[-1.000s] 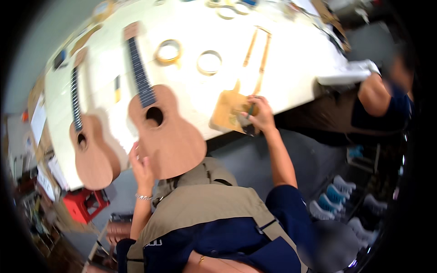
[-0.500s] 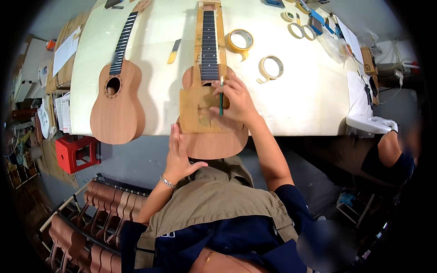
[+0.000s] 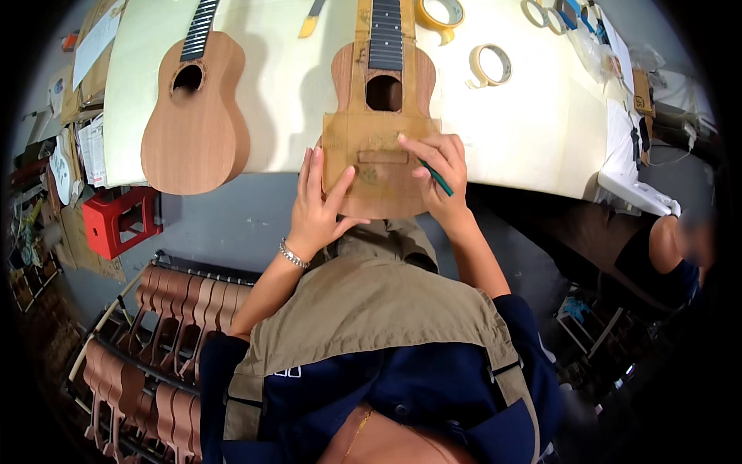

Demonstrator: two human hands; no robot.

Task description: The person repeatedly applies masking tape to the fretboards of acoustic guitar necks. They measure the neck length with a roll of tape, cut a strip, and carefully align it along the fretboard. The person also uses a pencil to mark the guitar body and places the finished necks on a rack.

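Observation:
In front of me an unfinished wooden ukulele (image 3: 382, 209) lies with its neck pointing away and its lower end over the table edge. A flat tan template (image 3: 386, 126) covers the lower part of its top, with a narrow rectangular slot in it below the sound hole. My left hand (image 3: 315, 207) rests at the template's left edge, fingers spread, holding nothing. Between the fingers of my right hand (image 3: 447, 174) is a green pencil (image 3: 438, 179), slanted, its back end toward me. The right index fingertip is at the template just above the slot; the pencil's tip is hidden.
A second ukulele (image 3: 193, 135) lies to the left. Beyond are a yellow-ended flat tool (image 3: 309, 26) and tape rolls (image 3: 504, 68). A red stool (image 3: 108, 230) and a rack of ukulele bodies (image 3: 185, 298) stand at left. Another person's arm (image 3: 666, 246) is at right.
The view has shifted, so the table sits higher in it. My right hand has come down from beside the sound hole to the slot, tilting the pencil. My left fingers now reach onto the template.

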